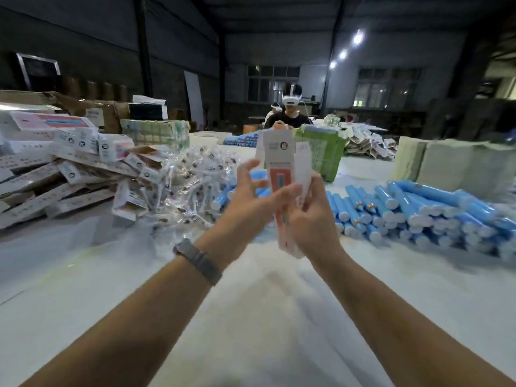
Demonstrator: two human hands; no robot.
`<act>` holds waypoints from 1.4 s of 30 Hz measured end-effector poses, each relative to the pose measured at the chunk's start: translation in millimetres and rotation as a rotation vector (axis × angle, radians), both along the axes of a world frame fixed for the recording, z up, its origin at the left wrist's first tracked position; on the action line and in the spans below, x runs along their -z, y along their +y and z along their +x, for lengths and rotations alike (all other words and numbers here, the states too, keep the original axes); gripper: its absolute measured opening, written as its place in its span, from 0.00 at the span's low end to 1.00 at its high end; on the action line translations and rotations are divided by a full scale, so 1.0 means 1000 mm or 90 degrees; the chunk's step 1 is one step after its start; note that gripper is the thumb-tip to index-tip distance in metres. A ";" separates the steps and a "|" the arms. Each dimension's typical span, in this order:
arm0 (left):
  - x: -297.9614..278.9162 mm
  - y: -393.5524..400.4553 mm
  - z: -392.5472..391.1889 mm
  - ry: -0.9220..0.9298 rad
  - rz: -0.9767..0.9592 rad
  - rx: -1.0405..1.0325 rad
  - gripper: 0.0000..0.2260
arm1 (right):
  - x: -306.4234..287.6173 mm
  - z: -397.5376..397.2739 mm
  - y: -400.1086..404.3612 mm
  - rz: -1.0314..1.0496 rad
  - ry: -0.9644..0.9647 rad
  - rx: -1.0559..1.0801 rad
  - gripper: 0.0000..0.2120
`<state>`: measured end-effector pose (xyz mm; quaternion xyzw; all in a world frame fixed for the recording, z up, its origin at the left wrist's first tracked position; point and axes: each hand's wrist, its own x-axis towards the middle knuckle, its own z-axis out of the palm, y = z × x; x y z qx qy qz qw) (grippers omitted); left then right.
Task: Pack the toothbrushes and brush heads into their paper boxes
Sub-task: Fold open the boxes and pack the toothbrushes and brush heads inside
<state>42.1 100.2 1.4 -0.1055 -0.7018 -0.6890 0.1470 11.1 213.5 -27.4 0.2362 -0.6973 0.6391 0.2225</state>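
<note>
I hold a tall white paper box [282,163] with a red panel upright above the table, its top flaps standing open. My right hand [312,216] grips the box's lower part from the right. My left hand [251,196] is at its left side, thumb on the front, fingers spread and loosely bent. A heap of blue toothbrush handles [413,210] lies to the right. Brush heads in clear wrappers [192,185] are piled left of the box. Flat and folded paper boxes [67,180] are stacked at far left.
The white table [251,317] stretches toward me. A green carton [324,152] stands behind the box. Grey wrapped bundles [446,169] sit at far right. A person with a headset [290,113] sits across the table. Cardboard cartons [92,110] line the back left.
</note>
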 end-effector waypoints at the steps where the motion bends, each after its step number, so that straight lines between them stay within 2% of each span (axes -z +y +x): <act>1: 0.019 0.012 -0.006 -0.023 0.039 0.038 0.30 | 0.006 -0.001 -0.002 0.006 -0.009 -0.024 0.24; 5: 0.052 0.013 -0.021 -0.017 0.158 0.020 0.37 | 0.022 -0.002 0.004 0.109 -0.144 -0.276 0.38; 7: 0.054 0.000 -0.023 0.009 0.133 -0.007 0.34 | 0.017 -0.009 0.015 0.084 -0.176 -0.327 0.35; 9: 0.056 -0.007 -0.022 0.051 0.084 -0.011 0.29 | 0.009 -0.020 0.025 0.019 -0.185 -0.259 0.25; 11: 0.055 -0.005 -0.016 0.080 0.014 0.030 0.23 | 0.008 -0.038 0.032 0.012 -0.190 -0.088 0.19; 13: 0.055 0.001 -0.009 0.093 -0.045 0.086 0.19 | 0.013 -0.062 0.040 0.124 -0.171 0.120 0.16; 15: 0.056 0.004 -0.006 0.100 -0.075 0.119 0.20 | 0.020 -0.087 0.049 0.344 -0.167 0.254 0.16; 17: 0.055 0.002 -0.004 0.095 -0.073 0.149 0.21 | 0.025 -0.109 0.054 0.514 -0.204 0.306 0.19; 19: 0.054 -0.003 -0.005 0.086 -0.053 0.164 0.21 | 0.029 -0.124 0.053 0.595 -0.229 0.316 0.18; 24: 0.058 0.001 -0.004 0.069 -0.026 0.165 0.20 | 0.029 -0.135 0.048 0.624 -0.239 0.391 0.12; 28: 0.061 0.004 -0.005 0.071 -0.014 0.164 0.19 | 0.020 -0.133 0.044 0.684 -0.227 0.433 0.03; 30: 0.062 0.002 -0.006 0.074 -0.009 0.154 0.19 | 0.018 -0.133 0.048 0.637 -0.265 0.433 0.06; 32: 0.061 0.000 -0.007 0.068 0.001 0.144 0.19 | 0.016 -0.129 0.054 0.503 -0.346 0.389 0.08; 34: 0.060 -0.003 -0.008 0.062 0.008 0.136 0.19 | 0.012 -0.116 0.056 0.249 -0.428 0.282 0.13; 36: 0.058 -0.004 -0.007 0.057 0.009 0.129 0.20 | 0.005 -0.099 0.057 0.007 -0.425 0.164 0.21; 37: 0.057 -0.004 -0.007 0.056 0.004 0.122 0.20 | -0.001 -0.087 0.056 -0.065 -0.400 0.110 0.21; 39: 0.055 -0.004 -0.004 0.055 -0.008 0.111 0.19 | -0.018 -0.062 0.053 -0.132 -0.333 0.014 0.14; 42: 0.053 -0.003 -0.002 0.047 -0.036 0.108 0.19 | -0.046 -0.025 0.053 -0.129 -0.230 -0.063 0.07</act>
